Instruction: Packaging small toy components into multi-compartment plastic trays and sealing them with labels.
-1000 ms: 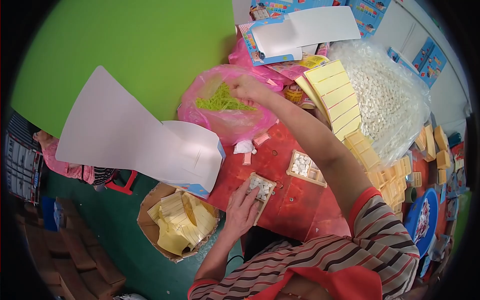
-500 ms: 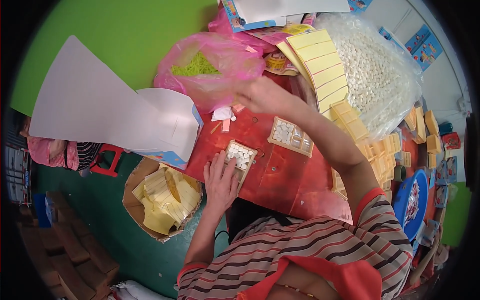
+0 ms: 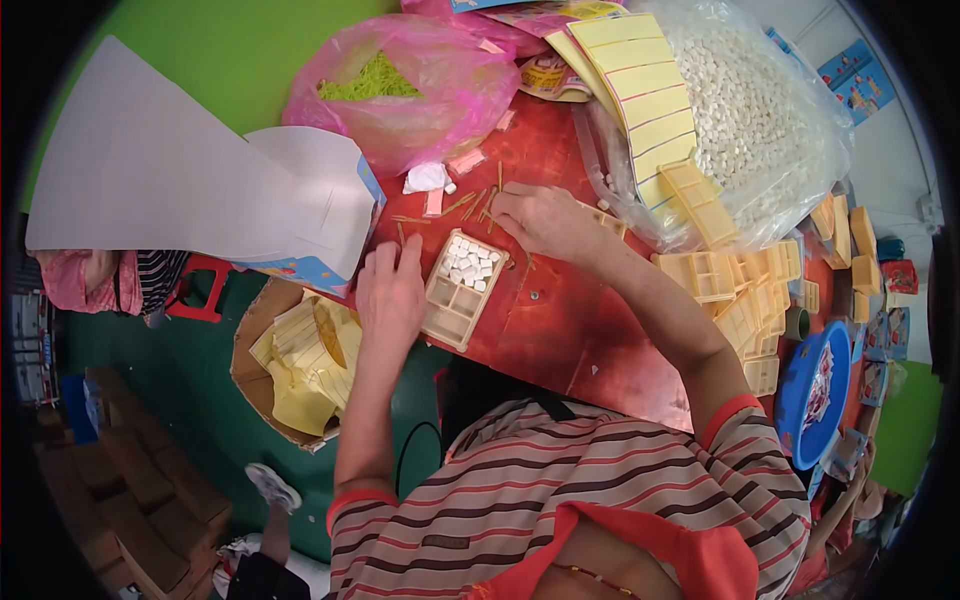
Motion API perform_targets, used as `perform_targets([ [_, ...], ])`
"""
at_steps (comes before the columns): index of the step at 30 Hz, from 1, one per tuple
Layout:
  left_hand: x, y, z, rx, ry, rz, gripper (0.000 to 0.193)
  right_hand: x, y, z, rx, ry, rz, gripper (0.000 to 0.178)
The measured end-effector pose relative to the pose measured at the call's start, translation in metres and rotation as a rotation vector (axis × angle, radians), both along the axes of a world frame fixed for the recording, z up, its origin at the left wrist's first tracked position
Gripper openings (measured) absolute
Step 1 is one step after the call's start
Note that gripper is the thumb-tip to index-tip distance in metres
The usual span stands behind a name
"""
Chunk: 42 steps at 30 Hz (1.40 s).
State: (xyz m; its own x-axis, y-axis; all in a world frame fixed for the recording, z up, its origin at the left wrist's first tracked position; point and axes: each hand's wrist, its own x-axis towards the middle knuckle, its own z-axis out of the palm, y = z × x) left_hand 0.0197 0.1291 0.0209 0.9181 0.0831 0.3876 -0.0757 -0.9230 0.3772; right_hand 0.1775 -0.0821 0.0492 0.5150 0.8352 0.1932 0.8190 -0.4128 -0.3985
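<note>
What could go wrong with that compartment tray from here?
The compartment tray lies close to the front edge of the red table, so a nudge from the left hand might tip it off. Its white cubes sit uncovered and could spill. Thin brownish sticks lie loose near the right hand and might get scattered.

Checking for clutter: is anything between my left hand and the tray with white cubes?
Nothing visible stands between your left hand and the tray; some thin sticks lie past the tray's far end.
</note>
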Motion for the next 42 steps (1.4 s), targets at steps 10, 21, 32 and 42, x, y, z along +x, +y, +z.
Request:
perform_targets([
  [10, 0.026, 0.005, -0.01, 0.396, 0.291, 0.147, 0.021, -0.037, 0.016, -0.007, 0.055, -0.015, -0.071, 0.009],
  [21, -0.027, -0.001, 0.006, -0.047, 0.216, 0.215, 0.034, -0.018, 0.123, -0.028, -0.107, -0.331, 0.143, 0.011],
  [32, -0.073, -0.015, 0.003, -0.401, 0.15, 0.291, 0.03, -0.046, 0.085, -0.008, -0.041, 0.143, 0.004, 0.012],
  [42, -0.081, -0.038, -0.017, -0.377, 0.054, 0.197, 0.028, -0.032, 0.128, -0.024, -0.247, -0.287, -0.129, 0.006],
])
